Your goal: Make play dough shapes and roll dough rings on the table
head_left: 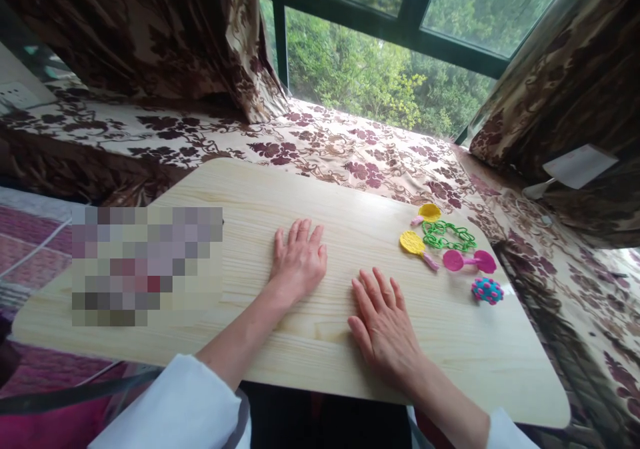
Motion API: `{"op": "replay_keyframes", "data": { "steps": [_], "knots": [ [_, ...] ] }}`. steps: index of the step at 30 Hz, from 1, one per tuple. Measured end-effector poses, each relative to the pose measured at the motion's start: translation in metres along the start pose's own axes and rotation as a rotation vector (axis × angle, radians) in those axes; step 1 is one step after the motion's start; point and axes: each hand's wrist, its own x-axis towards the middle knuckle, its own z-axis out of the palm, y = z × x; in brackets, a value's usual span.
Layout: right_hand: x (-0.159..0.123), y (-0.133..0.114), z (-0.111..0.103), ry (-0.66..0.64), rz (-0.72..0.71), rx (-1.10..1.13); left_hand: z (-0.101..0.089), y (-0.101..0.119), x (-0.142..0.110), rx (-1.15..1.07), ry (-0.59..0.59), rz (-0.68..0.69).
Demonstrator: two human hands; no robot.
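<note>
Palm down on the pale wooden table point(250, 196) lies my left hand point(299, 257), its fingers stretched out and holding nothing. My right hand point(384, 319) also rests flat on the wood, fingers apart. Nearest to it, on the right of the table, are small clay-like models. Two have yellow round heads with pink handles: a front yellow paddle point(412, 242) and a back yellow paddle point(429, 212). Beside them are a green chain of links point(449, 235), a magenta dumbbell point(469, 261) and a blue ball with pink dots point(487, 291).
A blurred-out patch point(150, 262) hides whatever lies on the table's left side. Behind the table runs a ledge with flowered cloth point(320, 139) under a window point(370, 69). Patterned curtains point(565, 69) hang at both sides, and a white object point(580, 166) stands at the right.
</note>
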Motion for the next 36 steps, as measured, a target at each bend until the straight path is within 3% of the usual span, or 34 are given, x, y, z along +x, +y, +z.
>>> {"op": "replay_keyframes", "data": {
  "steps": [3, 7, 11, 13, 15, 18, 20, 22, 25, 29, 32, 36],
  "knots": [
    [0.028, -0.004, 0.003, 0.029, 0.026, 0.016, 0.0, 0.001, 0.0, 0.007, -0.007, 0.002],
    [0.057, 0.017, 0.006, 0.066, 0.111, 0.002, -0.001, 0.0, 0.0, 0.007, -0.002, 0.007],
    [0.017, 0.021, 0.001, 0.042, 0.092, -0.014, 0.0, 0.0, 0.0, -0.01, 0.0, 0.004],
    [-0.003, 0.008, -0.001, 0.017, 0.047, -0.009, 0.001, 0.0, 0.0, -0.014, -0.004, -0.006],
    [-0.005, -0.007, -0.002, -0.001, -0.014, 0.009, 0.001, 0.001, 0.0, -0.01, -0.007, -0.011],
    [0.025, -0.013, 0.002, 0.012, -0.038, 0.03, 0.001, 0.001, 0.0, -0.005, -0.002, 0.0],
    [0.048, 0.001, 0.003, 0.036, 0.039, 0.014, 0.0, 0.001, 0.001, -0.006, 0.001, 0.005],
    [0.053, 0.019, 0.003, 0.043, 0.127, -0.013, 0.0, 0.0, 0.001, -0.006, -0.003, 0.004],
    [0.022, 0.033, -0.001, 0.002, 0.108, -0.026, 0.0, -0.001, 0.002, -0.008, -0.009, 0.002],
    [-0.017, 0.009, -0.003, -0.054, 0.02, 0.0, 0.003, 0.0, 0.002, -0.016, 0.005, 0.003],
    [0.005, -0.008, 0.0, -0.033, -0.005, 0.024, 0.003, 0.002, 0.001, -0.005, 0.004, -0.005],
    [0.048, 0.007, 0.003, -0.001, 0.062, 0.018, 0.001, 0.001, 0.001, -0.01, 0.004, 0.012]
  ]
}}
